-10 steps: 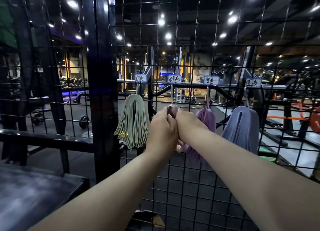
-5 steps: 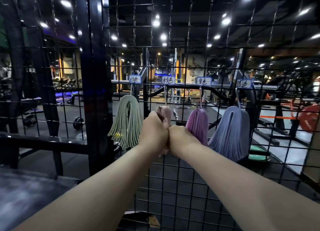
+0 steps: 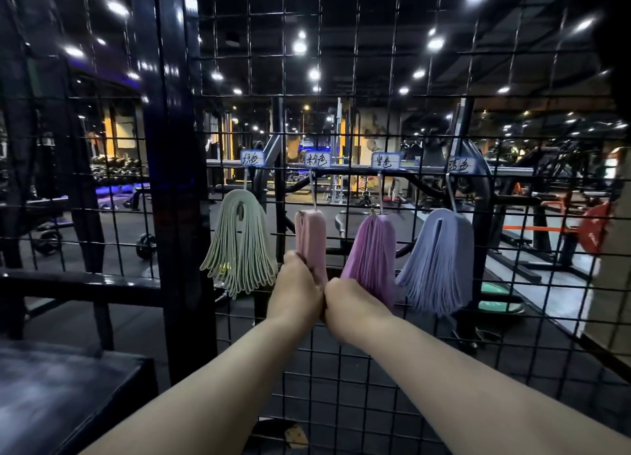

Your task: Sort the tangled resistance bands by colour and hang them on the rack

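Both my left hand (image 3: 297, 290) and right hand (image 3: 355, 309) have fingers clamped on the pink bands (image 3: 310, 236), knuckles touching. These bands hang from the second hook (image 3: 312, 190) on the mesh rack (image 3: 392, 96), between green bands (image 3: 240, 246) and purple bands (image 3: 374, 253).

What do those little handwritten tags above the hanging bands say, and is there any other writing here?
"绿色": leftmost tag, above the green bands.
"粉色": second tag, above the pink bands.
"紫色": third tag, above the purple bands.
"蓝色": rightmost tag, above the blue bands.
Any other writing is too small or blurred to read.
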`<action>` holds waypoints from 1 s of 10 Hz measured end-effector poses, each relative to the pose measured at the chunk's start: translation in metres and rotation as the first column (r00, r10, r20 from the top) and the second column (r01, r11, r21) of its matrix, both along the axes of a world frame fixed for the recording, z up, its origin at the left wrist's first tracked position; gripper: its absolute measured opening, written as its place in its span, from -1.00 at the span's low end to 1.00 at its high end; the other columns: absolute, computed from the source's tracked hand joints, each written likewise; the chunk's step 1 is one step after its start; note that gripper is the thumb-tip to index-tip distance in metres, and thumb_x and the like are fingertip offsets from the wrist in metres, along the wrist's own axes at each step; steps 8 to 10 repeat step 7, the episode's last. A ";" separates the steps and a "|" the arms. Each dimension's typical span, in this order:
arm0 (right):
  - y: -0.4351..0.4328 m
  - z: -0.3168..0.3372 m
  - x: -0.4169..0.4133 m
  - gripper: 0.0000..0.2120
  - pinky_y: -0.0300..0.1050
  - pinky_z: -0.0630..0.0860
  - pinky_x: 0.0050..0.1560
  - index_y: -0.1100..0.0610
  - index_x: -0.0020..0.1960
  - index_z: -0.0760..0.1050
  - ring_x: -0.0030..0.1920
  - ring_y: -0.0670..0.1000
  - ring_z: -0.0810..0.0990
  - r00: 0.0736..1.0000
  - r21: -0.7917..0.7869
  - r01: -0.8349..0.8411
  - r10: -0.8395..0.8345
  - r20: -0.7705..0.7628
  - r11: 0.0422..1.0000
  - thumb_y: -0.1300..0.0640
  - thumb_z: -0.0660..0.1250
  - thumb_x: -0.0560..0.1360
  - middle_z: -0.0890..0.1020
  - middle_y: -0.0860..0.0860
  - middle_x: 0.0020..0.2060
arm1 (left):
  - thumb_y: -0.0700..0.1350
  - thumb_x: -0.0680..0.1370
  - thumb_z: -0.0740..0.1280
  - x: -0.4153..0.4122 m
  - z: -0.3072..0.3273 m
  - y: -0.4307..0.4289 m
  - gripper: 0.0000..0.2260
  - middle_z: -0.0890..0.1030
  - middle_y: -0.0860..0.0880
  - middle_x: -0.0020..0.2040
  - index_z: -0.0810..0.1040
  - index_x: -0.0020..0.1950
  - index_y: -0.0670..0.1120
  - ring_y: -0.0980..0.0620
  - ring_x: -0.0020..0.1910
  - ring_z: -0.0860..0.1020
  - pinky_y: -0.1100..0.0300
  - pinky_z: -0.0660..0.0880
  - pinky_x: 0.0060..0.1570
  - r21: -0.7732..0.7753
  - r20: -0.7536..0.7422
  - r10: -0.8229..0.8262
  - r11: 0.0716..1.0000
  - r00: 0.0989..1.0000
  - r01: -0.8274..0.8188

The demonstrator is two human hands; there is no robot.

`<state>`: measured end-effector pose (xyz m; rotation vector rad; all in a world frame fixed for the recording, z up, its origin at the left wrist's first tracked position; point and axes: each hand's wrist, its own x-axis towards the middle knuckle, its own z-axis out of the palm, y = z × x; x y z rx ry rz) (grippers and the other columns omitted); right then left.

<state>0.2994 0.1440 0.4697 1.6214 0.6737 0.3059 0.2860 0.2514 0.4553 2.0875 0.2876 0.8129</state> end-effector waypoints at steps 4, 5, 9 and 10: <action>-0.019 -0.037 -0.006 -0.66 -0.16 0.41 -0.23 0.10 0.00 0.45 -0.19 0.07 0.45 0.852 0.876 0.112 0.409 -0.328 0.469 -0.07 0.01 0.67 0.48 0.06 -0.16 | -0.07 0.56 0.35 -0.018 -0.044 0.006 -0.79 0.57 -0.02 -0.06 0.38 0.09 -0.08 -0.06 -0.09 0.55 0.13 0.42 -0.13 -0.001 -0.183 0.026 1.000 0.983 -0.026; -0.026 -0.038 -0.022 -0.85 -0.10 0.41 -0.13 0.14 -0.04 0.46 -0.14 0.12 0.49 0.755 0.855 0.498 0.415 -0.508 0.142 0.09 0.20 0.64 0.48 0.10 -0.13 | -0.07 0.59 0.31 -0.030 -0.058 0.008 -0.84 0.58 -0.08 -0.08 0.44 0.09 -0.11 -0.17 -0.02 0.58 0.14 0.37 -0.15 -0.009 -0.218 0.024 1.000 0.976 -0.027; -0.055 -0.057 -0.040 -0.74 -0.25 0.33 -0.35 0.13 -0.15 0.39 -0.16 0.08 0.56 0.706 0.777 0.627 0.381 -0.597 0.057 0.01 0.21 0.64 0.52 0.10 -0.15 | 0.00 0.69 0.19 -0.079 -0.087 -0.003 -0.71 0.59 -0.06 0.17 0.41 0.33 -0.13 -0.01 0.25 0.57 0.25 0.40 0.04 0.129 -0.497 0.094 0.991 0.863 -0.033; -0.055 -0.057 -0.040 -0.74 -0.25 0.33 -0.35 0.13 -0.15 0.39 -0.16 0.08 0.56 0.706 0.777 0.627 0.381 -0.597 0.057 0.01 0.21 0.64 0.52 0.10 -0.15 | 0.00 0.69 0.19 -0.079 -0.087 -0.003 -0.71 0.59 -0.06 0.17 0.41 0.33 -0.13 -0.01 0.25 0.57 0.25 0.40 0.04 0.129 -0.497 0.094 0.991 0.863 -0.033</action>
